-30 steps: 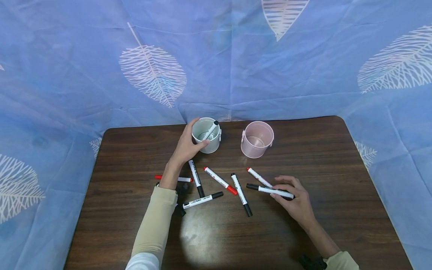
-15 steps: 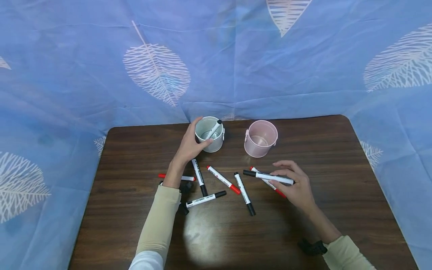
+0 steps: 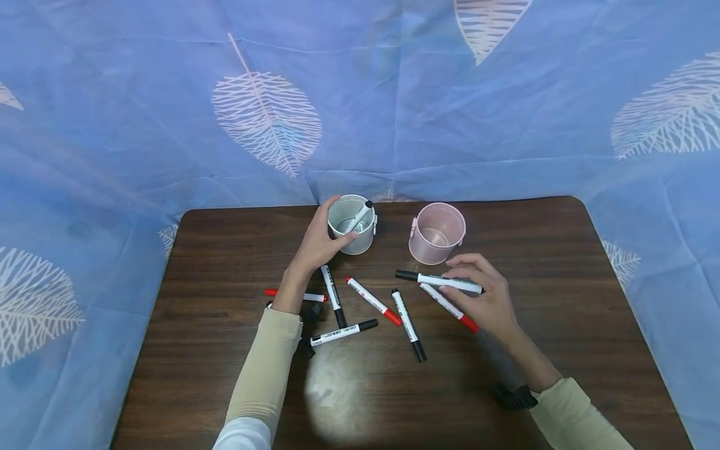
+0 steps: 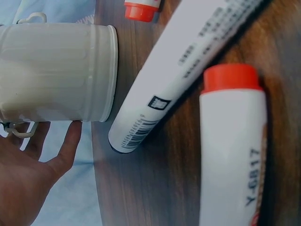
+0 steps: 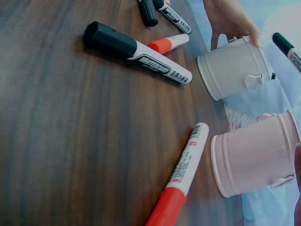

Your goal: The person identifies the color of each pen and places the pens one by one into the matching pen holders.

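Note:
My left hand [image 3: 317,244] holds the side of a pale whitish-green bucket [image 3: 362,245], thumb and fingers spread round it. A marker [image 3: 360,215] with a black end leans inside that bucket. My right hand [image 3: 484,294] pinches a black-capped whiteboard marker [image 3: 450,283] between thumb and fingers, its cap pointing left. In the right wrist view the held marker [image 5: 294,56] shows at the right edge. Below it on the table lies a red-capped marker [image 3: 444,303]. A pink bucket [image 3: 430,251] stands beyond the right hand, with nothing visible inside.
Several markers lie between the arms on the brown table [image 3: 540,250]: a red-capped marker [image 3: 371,299], a black-capped marker [image 3: 406,319], another black-capped marker [image 3: 334,336] and one marker [image 3: 332,290] near the left wrist. A red-capped marker [image 3: 315,297] is partly hidden by the left forearm. Blue cloth [image 3: 360,94] hangs behind.
My right hand has raised the black-capped marker from beside the red-capped one and moved it up and left toward the pink bucket. The left hand stays on the pale bucket.

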### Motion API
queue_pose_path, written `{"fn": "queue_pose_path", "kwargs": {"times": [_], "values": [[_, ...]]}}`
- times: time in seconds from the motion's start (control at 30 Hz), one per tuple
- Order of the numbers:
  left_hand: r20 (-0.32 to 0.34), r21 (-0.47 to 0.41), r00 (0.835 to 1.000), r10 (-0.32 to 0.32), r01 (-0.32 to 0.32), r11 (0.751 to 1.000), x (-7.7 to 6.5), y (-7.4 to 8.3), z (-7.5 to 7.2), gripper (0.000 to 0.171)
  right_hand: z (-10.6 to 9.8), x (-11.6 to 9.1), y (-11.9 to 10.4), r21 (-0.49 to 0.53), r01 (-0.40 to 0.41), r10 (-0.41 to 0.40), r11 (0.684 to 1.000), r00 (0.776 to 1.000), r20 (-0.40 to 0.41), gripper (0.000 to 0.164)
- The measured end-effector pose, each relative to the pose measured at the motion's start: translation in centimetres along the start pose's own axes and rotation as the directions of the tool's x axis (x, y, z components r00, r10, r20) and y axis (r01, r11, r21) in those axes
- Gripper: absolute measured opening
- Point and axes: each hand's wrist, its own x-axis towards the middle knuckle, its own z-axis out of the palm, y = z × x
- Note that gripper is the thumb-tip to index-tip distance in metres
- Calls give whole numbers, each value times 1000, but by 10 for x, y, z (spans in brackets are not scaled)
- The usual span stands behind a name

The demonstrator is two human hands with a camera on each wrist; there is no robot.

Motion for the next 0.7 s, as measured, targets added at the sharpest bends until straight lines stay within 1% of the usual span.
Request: {"fn": "queue_pose_path", "kwargs": {"times": [0.1,0.17,0.43,0.57,0.7], "values": [[-1,8,1000,6,-6,1000,0,1,0,88,0,6,-12,21,-21,21,1000,1000,-17,26],[-2,4,1000,8,-8,1000,0,1,-1,88,-1,8,-15,28,-23,24,999,999,-21,26],[-10,1,1000,10,-10,1000,0,3,-1,88,-2,13,-16,57,-24,24,998,1000,-3,28],[-8,1,1000,9,-9,1000,0,3,-1,88,-2,18,-17,68,13,-13,998,1000,2,29],[-6,1,1000,3,-3,1000,-1,3,0,88,0,29,-20,74,68,-68,995,998,0,29]]}}
